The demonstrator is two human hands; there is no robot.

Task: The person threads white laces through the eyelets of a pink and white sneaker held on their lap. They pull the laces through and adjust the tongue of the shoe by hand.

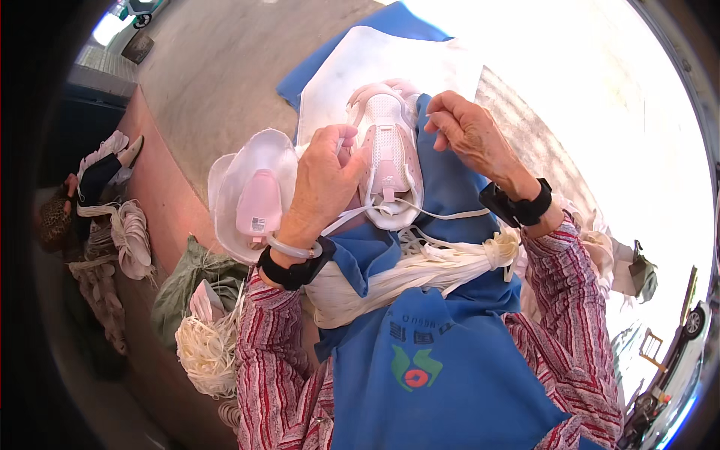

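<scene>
A white and pink shoe upper (pixel 388 154) lies upright on my lap, its perforated tongue and pink tongue label showing. Pale flat shoelace (pixel 454 215) runs out to both sides from its near end. Over the upper's left edge is my left hand (pixel 326 176), thumb and fingers drawn together; what they grip is hidden. My right hand (pixel 476 139) is raised just right of the upper, fingertips pinched, and anything between them is too small to make out. Left of my left hand lies a second white upper (pixel 225 191) with a pink tongue. A tied bundle of laces (pixel 409 281) crosses my lap.
A white sheet (pixel 341 71) and blue cloth (pixel 409 19) extend beyond the upper. At lower left are a heap of laces (pixel 206 352) and a green sack (pixel 176 289). Another person (pixel 94 180) sits far left near hanging laces (pixel 131 240). A chair (pixel 652 349) stands far right.
</scene>
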